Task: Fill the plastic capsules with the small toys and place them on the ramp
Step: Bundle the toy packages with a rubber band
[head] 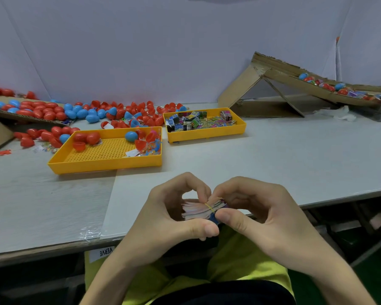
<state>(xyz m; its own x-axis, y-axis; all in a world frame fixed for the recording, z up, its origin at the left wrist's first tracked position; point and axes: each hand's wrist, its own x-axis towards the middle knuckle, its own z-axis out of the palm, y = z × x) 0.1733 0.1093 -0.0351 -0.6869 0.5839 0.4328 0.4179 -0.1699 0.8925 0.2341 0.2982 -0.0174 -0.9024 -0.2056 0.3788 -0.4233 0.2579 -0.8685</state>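
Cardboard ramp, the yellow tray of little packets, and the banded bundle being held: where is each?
cardboard ramp [284, 77]: head view, front wall.
yellow tray [205, 133]: head view, front wall.
banded bundle [196, 209]: head view, paper edges.

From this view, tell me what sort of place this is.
Likely a toy-packing workbench: capsules heaped at the back, a yellow tray of small packets, and a cardboard ramp holding more capsules. The left hand and right hand grip a banded bundle.
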